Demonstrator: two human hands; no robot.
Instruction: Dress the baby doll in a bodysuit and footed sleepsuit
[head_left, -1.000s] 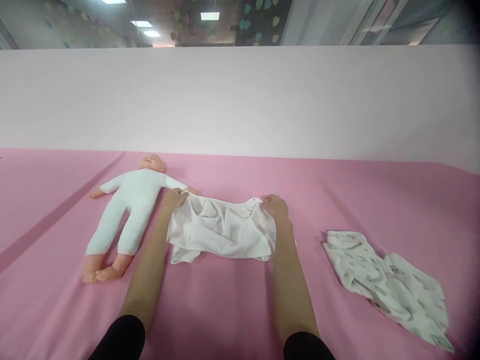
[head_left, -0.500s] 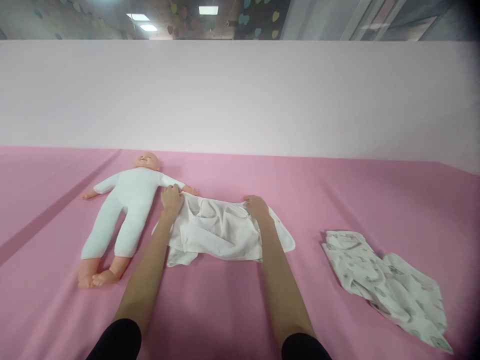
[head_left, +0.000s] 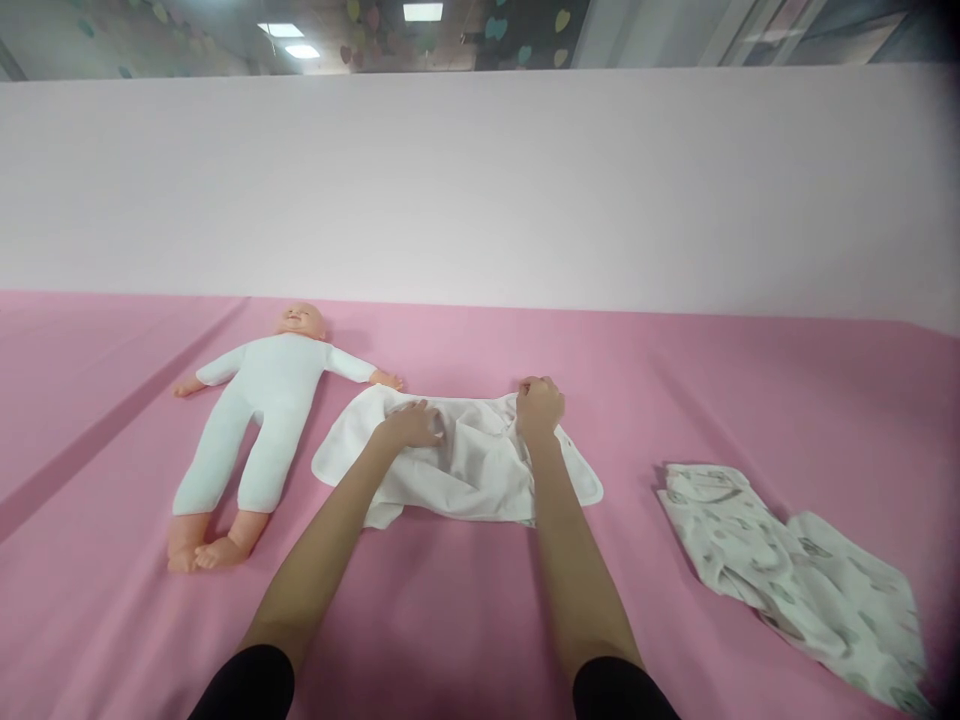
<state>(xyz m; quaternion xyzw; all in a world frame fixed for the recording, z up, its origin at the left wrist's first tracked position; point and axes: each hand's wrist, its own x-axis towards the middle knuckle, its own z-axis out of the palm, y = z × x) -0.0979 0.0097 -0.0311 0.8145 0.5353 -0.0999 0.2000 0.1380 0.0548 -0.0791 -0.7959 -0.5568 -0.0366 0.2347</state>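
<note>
A crumpled white baby garment (head_left: 472,480) lies spread in front of me, with small dots along its right flap. My left hand (head_left: 415,425) rests on its upper left part, fingers stretched over the fabric. At the garment's upper right edge, my right hand (head_left: 540,405) is closed in a fist around the cloth; the fingertips are hidden. To the left, a baby doll (head_left: 277,385) in a white bodysuit lies on its back, arms spread. One doll hand touches or nearly touches the garment's upper left corner.
A white garment with a leafy print (head_left: 795,570) lies folded at the right. Everything rests on a pink sheet (head_left: 465,620) with some creases. Behind it rises a plain white panel (head_left: 480,190), with glass above reflecting ceiling lights.
My left hand has let go of the upper left corner and moved right onto the garment's middle. The left flap now lies spread out. My right hand has shifted slightly right along the edge.
</note>
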